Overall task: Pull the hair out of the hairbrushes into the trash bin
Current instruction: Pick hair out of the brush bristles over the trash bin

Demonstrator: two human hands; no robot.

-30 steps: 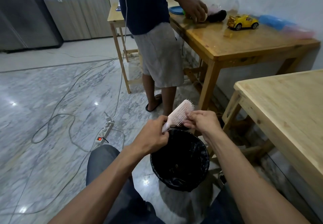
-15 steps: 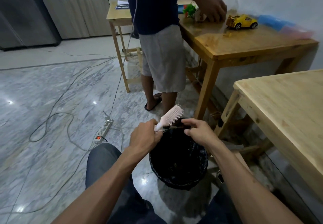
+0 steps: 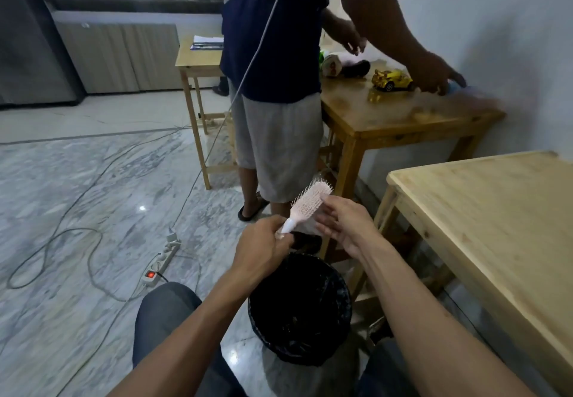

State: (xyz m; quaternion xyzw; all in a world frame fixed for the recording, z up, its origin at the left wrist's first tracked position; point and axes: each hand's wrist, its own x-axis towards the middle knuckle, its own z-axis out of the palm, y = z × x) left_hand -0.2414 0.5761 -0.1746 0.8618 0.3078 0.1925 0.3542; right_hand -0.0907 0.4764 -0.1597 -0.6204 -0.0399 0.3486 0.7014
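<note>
Marble floor: trash bin, power strip.

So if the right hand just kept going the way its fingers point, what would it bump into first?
Most likely the pink hairbrush: the right hand has open fingers aimed up-left at the bristle head, seemingly touching it already. Depth is hard to judge.

Pink hairbrush — black trash bin — yellow toy car.

The hairbrush rose higher above the trash bin, and the right hand opened beside its bristles.
</note>
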